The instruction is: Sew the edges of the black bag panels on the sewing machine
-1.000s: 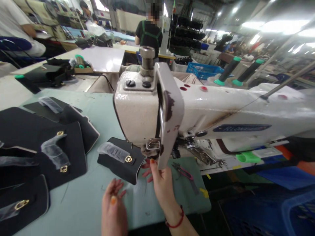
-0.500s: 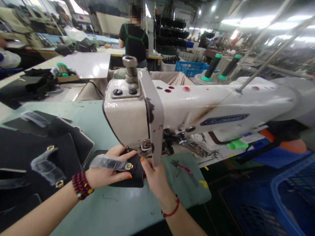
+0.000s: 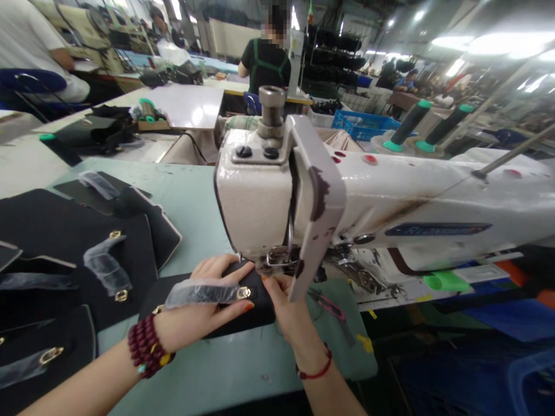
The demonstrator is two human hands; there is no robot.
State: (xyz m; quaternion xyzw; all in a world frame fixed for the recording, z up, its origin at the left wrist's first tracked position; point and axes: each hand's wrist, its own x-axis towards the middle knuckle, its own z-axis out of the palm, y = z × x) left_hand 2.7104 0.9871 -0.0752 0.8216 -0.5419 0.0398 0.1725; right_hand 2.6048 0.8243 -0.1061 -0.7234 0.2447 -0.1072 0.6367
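Note:
My left hand [image 3: 191, 321] lies on a black leather-like panel [image 3: 262, 312], fingers spread and pressing it to the table. A plastic-wrapped strap [image 3: 202, 292] with gold metal ends arches over the back of this hand. My right hand [image 3: 289, 312] pinches the panel's right edge, thumb on top; its other fingers are partly hidden behind the machine's guard bar. The white sewing machine [image 3: 255, 199] stands directly over the panel's far edge, and its presser area is close to both hands' fingertips. Where the needle meets the panel is hidden.
Several black panels with wrapped straps [image 3: 106, 268] lie at left on the green table [image 3: 186, 199]. Pink-handled thread snips [image 3: 332, 306] lie right of my right hand. Thread cones [image 3: 407, 124] stand behind the machine. A person [image 3: 269, 63] stands with their back turned beyond.
The view has shifted left, so the machine and hands appear further right. The panel's far edge still sits under the machine, with both hands still on it.

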